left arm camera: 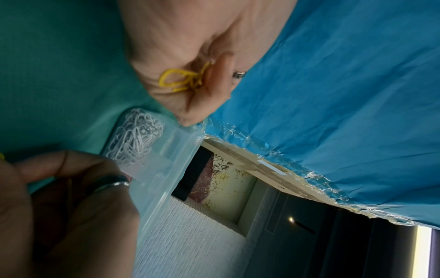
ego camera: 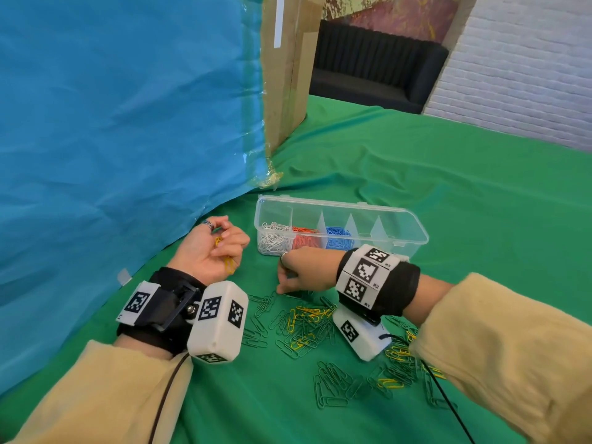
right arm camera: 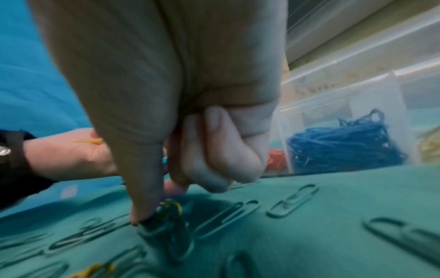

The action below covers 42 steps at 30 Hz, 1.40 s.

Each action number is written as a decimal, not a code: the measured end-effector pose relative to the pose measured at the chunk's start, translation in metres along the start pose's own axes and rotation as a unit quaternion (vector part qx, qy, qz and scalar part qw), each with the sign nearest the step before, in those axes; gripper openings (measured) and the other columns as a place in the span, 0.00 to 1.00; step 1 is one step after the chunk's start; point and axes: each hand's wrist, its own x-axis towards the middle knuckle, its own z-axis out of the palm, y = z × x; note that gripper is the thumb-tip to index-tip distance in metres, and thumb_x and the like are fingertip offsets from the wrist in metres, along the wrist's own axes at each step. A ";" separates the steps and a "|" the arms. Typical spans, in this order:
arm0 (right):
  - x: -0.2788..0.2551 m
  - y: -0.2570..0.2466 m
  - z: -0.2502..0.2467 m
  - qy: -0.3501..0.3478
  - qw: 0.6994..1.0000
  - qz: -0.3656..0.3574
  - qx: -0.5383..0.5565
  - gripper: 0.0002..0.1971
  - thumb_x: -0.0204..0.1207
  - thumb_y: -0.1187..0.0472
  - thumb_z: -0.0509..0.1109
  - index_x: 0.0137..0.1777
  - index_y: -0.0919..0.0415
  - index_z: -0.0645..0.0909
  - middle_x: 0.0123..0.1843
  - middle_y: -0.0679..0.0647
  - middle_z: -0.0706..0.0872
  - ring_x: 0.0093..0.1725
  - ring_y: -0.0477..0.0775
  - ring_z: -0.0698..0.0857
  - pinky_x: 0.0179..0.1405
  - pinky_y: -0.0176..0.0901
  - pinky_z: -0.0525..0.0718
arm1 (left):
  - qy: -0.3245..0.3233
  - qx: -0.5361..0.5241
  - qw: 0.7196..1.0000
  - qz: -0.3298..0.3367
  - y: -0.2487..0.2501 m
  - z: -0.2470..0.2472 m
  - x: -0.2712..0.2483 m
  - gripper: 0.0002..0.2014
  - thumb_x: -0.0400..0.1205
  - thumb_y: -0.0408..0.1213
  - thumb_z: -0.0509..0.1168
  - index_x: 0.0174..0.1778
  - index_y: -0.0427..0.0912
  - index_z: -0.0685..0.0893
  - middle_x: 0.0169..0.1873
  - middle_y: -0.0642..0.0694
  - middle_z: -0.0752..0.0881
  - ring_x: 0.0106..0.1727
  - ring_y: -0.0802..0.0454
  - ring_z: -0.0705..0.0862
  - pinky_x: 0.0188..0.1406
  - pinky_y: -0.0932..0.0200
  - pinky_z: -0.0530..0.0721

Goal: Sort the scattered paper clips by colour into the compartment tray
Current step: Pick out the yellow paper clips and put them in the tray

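left hand (ego camera: pixel 209 251) cupping wire yellow clips (left arm camera: pixel 181 80) | right hand (ego camera: pixel 299 272) pinching yellow clip (right arm camera: pixel 170 206) on cloth

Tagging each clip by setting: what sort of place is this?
Probably a makeshift indoor recording setup, not a real office: a green cloth covers the table, a blue sheet is taped to a cardboard box, and a white brick wall stands behind.
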 end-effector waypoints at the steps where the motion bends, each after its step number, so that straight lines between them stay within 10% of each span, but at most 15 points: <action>1: -0.002 0.002 0.001 0.003 1.000 -0.006 0.030 0.11 0.83 0.55 0.61 0.40 0.60 0.74 0.33 0.48 0.73 0.33 0.48 0.73 0.36 0.36 0.73 | -0.002 -0.001 1.000 -0.014 0.001 0.000 -0.001 0.13 0.76 0.37 0.58 0.24 0.41 0.69 0.17 0.49 0.65 0.15 0.62 0.56 0.04 0.68 0.60; 3: -0.010 0.009 0.002 0.005 0.974 -0.009 0.227 0.16 0.85 0.58 0.55 0.33 0.57 0.66 0.28 0.48 0.68 0.23 0.45 0.67 0.22 0.33 0.69 | -0.013 0.000 0.999 -0.045 0.002 0.001 -0.003 0.12 0.76 0.37 0.60 0.28 0.41 0.68 0.17 0.47 0.66 0.18 0.64 0.55 0.05 0.67 0.61; 8: -0.045 0.042 0.006 -0.026 0.675 -0.066 0.735 0.10 0.76 0.59 0.52 0.32 0.54 0.63 0.25 0.47 0.56 0.22 0.45 0.51 0.18 0.31 0.51 | -0.072 0.132 0.987 -0.055 -0.009 0.009 -0.008 0.17 0.62 0.31 0.79 0.30 0.41 0.74 0.21 0.51 0.66 0.17 0.61 0.59 0.05 0.69 0.56; 11: -0.060 0.052 0.018 -0.036 0.664 -0.050 0.746 0.16 0.79 0.51 0.56 0.30 0.54 0.68 0.23 0.46 0.60 0.20 0.43 0.53 0.18 0.31 0.50 | -0.010 0.388 0.921 -0.008 -0.033 0.029 -0.015 0.11 0.80 0.40 0.62 0.32 0.44 0.73 0.20 0.54 0.63 0.15 0.61 0.59 0.10 0.69 0.52; 13: -0.068 0.052 0.025 -0.022 0.725 -0.021 0.688 0.19 0.82 0.52 0.55 0.29 0.56 0.66 0.20 0.44 0.63 0.17 0.40 0.56 0.19 0.32 0.51 | 0.006 0.606 0.795 0.018 -0.048 0.046 -0.021 0.12 0.84 0.42 0.57 0.35 0.44 0.77 0.20 0.56 0.63 0.17 0.61 0.58 0.13 0.70 0.53; 17: -0.074 0.047 0.026 0.009 0.813 0.007 0.582 0.17 0.86 0.54 0.52 0.35 0.60 0.64 0.19 0.44 0.72 0.16 0.40 0.60 0.14 0.28 0.58 | -0.035 0.906 0.419 0.039 -0.064 0.060 -0.027 0.05 0.81 0.44 0.66 0.47 0.49 0.84 0.22 0.63 0.76 0.21 0.68 0.70 0.20 0.75 0.65; 21: -0.073 0.041 0.025 0.026 0.858 0.036 0.512 0.13 0.85 0.55 0.55 0.39 0.57 0.63 0.25 0.48 0.70 0.19 0.42 0.62 0.16 0.29 0.63 | -0.025 0.961 0.275 -0.012 -0.076 0.049 -0.025 0.13 0.77 0.49 0.69 0.53 0.47 0.82 0.30 0.59 0.74 0.28 0.66 0.68 0.26 0.68 0.65; 26: -0.076 0.043 0.021 0.040 0.984 0.037 0.171 0.12 0.86 0.55 0.54 0.57 0.59 0.77 0.37 0.46 0.77 0.28 0.37 0.69 0.27 0.26 0.68 | -0.009 0.962 0.273 -0.009 -0.064 0.042 -0.023 0.08 0.81 0.42 0.65 0.55 0.46 0.80 0.31 0.59 0.73 0.29 0.65 0.69 0.25 0.72 0.64; 33: -0.076 0.047 0.020 0.074 0.997 0.015 0.032 0.12 0.77 0.52 0.70 0.56 0.57 0.81 0.26 0.45 0.69 0.24 0.42 0.68 0.22 0.33 0.64 | -0.022 0.961 0.277 0.006 -0.063 0.039 -0.023 0.14 0.75 0.49 0.72 0.53 0.53 0.79 0.28 0.54 0.73 0.27 0.61 0.69 0.25 0.63 0.65; 42: -0.068 0.044 0.018 0.020 0.999 0.007 -0.036 0.07 0.78 0.54 0.68 0.46 0.57 0.80 0.29 0.42 0.72 0.28 0.40 0.70 0.26 0.33 0.69 | -0.035 0.960 0.277 -0.023 -0.068 0.042 -0.019 0.09 0.80 0.44 0.67 0.48 0.43 0.85 0.27 0.59 0.75 0.26 0.64 0.70 0.22 0.75 0.66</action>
